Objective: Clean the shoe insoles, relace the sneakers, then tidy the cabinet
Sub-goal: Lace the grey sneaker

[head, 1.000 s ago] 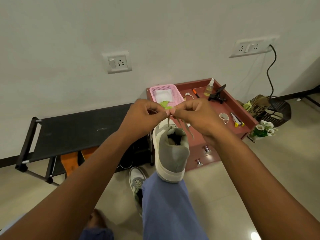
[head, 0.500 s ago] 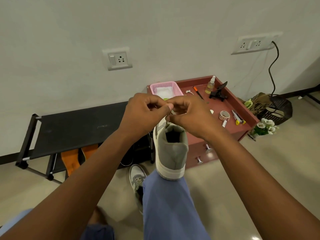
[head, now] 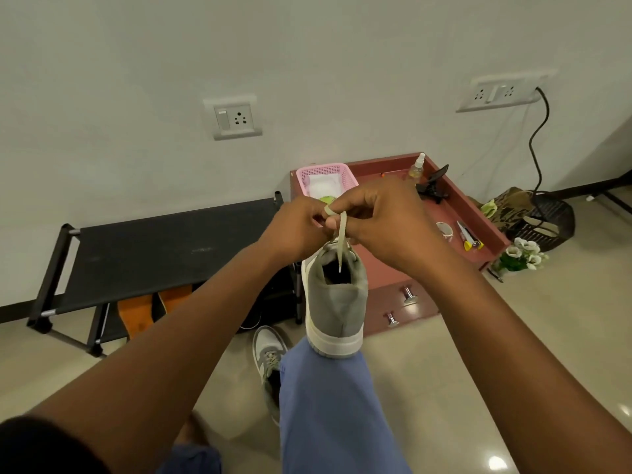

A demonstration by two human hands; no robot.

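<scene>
A grey and white sneaker point(head: 337, 302) stands heel toward me on my raised knee in blue trousers point(head: 328, 405). Its pale lace point(head: 341, 241) hangs down over the shoe's opening. My left hand point(head: 294, 227) and my right hand point(head: 379, 220) meet above the tongue, and both pinch the lace between fingertips. The front of the shoe is hidden behind my hands. The second sneaker point(head: 268, 357) lies on the floor below, partly behind my leg. Two orange insoles point(head: 150, 309) lean under the black rack point(head: 164, 248).
A low red-brown cabinet point(head: 475, 227) with two drawer knobs stands behind the shoe. On it are a pink basket point(head: 345, 172), a spray bottle point(head: 415, 169), a black clip and small tools. A dark basket point(head: 543, 217) and white flowers point(head: 523, 254) sit on the floor at right.
Both hands have stayed together over the tongue. A lace end now hangs free down into the shoe's opening, where before it was tucked between my fingers.
</scene>
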